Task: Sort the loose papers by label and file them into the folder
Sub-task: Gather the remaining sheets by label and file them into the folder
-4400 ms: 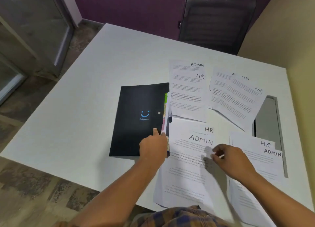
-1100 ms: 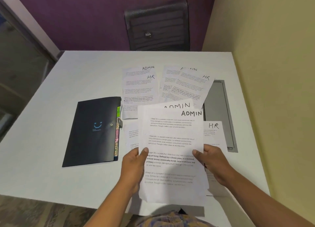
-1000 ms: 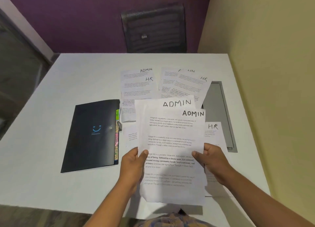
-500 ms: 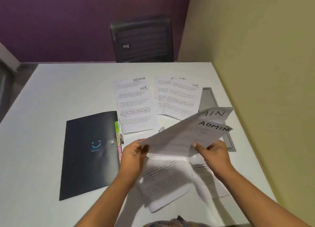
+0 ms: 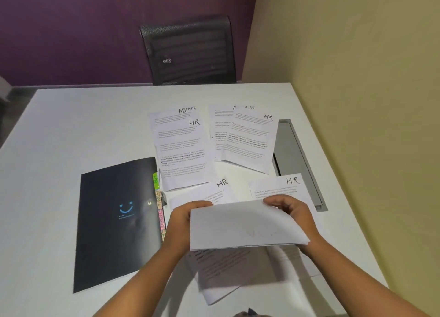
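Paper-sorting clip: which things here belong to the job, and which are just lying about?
Job: held sheets, gripped by left hand and right hand; labelled papers on the table; black folder.
Lying about: chair; cable hatch.

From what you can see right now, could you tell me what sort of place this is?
Probably an office or meeting room: a white desk, a mesh office chair, and printed sheets marked ADMIN and HR beside a black folder.
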The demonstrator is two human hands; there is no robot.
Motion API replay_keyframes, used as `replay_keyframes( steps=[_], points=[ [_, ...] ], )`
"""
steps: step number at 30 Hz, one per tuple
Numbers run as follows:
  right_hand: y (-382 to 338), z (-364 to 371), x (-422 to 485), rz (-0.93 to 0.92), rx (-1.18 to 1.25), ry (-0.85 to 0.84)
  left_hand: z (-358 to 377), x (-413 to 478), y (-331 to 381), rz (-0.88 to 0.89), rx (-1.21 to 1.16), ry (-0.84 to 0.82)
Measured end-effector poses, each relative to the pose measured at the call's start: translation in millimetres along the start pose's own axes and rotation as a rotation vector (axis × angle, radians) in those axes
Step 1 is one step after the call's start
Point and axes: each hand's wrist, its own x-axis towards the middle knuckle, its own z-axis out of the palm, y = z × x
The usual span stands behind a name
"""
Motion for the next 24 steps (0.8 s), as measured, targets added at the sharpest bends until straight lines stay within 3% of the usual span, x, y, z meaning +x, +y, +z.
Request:
replay_keyframes(
  steps=[4, 8, 13, 16, 19, 24],
  points=[
    [-4.4, -7.1, 15.3, -0.037, 0.023, 0.011, 6.3, 11.1, 18.7, 0.057, -0.045, 0.049],
    [-17.7, -5.2, 41.3, -0.128, -0.109, -0.009, 5.5, 30.2, 33.0, -0.045, -0.202, 0.114],
    [-26.4, 1.2, 64.5, -0.064, 0.001, -0.074, -3.6, 56.2, 37.6, -0.121, -0.284, 0.121],
    [-15.5, 3.2, 75.8, 0.021, 0.066, -0.028, -9.8, 77.2, 31.6, -0.225, -0.182, 0.133],
    [-4.5, 5.2, 88.5, 0.164, 0.091, 0.024, -22.5, 110.2, 22.9, -0.333, -0.13, 0.253],
    [5.3, 13.7, 117.9, 0.321, 0.14, 0.091, -44.9, 168.7, 11.4, -0.306, 0.1, 0.469]
  ],
)
